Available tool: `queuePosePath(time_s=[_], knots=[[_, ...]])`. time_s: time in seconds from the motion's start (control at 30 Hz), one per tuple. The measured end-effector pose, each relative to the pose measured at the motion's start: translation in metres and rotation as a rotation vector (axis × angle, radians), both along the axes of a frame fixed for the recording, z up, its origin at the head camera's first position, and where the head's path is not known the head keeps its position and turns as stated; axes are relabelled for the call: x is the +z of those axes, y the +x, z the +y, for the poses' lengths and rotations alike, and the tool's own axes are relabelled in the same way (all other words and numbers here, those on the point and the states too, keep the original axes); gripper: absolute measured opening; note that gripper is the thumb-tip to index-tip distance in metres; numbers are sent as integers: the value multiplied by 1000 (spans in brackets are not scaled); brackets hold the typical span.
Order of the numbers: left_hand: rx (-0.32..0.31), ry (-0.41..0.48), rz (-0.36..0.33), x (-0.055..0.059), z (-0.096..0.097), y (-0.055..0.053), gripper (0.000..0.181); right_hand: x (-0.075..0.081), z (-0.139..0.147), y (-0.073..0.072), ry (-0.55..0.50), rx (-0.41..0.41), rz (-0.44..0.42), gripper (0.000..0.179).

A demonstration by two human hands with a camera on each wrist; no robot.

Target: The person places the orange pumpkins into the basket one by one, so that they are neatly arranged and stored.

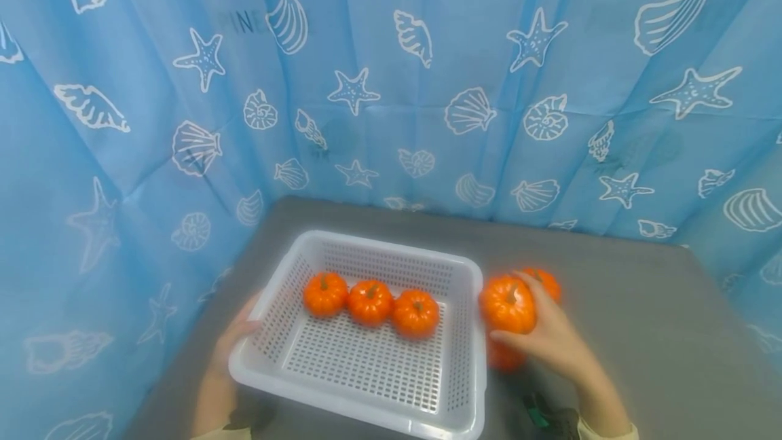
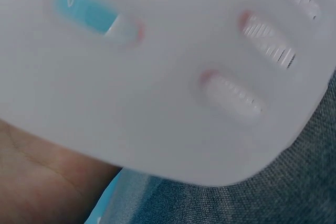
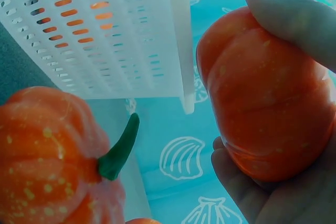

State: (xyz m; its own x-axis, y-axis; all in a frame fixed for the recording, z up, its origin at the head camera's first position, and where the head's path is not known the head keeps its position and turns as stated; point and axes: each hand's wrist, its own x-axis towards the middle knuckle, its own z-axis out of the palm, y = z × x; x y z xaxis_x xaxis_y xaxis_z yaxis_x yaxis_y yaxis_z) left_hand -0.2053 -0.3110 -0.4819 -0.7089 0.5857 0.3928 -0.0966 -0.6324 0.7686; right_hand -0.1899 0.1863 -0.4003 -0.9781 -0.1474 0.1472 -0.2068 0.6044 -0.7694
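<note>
i had three mini pumpkins (image 1: 370, 303) in the perforated basket (image 1: 366, 362), two pumpkins (image 1: 545, 282) left outside; my right hand (image 1: 552, 339) gripped another pumpkin (image 1: 508, 304), my left hand (image 1: 234, 337) the basket.

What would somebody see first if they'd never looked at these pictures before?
Probably the three bright orange pumpkins, sitting in a row inside the white basket. Next might be another pumpkin, held up in the right hand by the basket's right side. Behind everything hangs a big blue curtain, covered with white shells and starfish.
</note>
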Motion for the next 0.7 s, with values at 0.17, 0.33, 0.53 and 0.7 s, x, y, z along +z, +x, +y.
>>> queuePosePath(time_s=[0.17,0.33,0.53,0.7], knots=[[4,-10,-1,1,0,0,69,2,-2,-1,3,16,5,95],[9,9,-17,3,2,2,69,3,-4,-2,-7,35,3,96],[11,35,-35,3,2,3,69,6,-7,-6,-4,59,13,96],[-22,71,-49,4,3,3,69,9,-9,-8,11,67,25,96]])
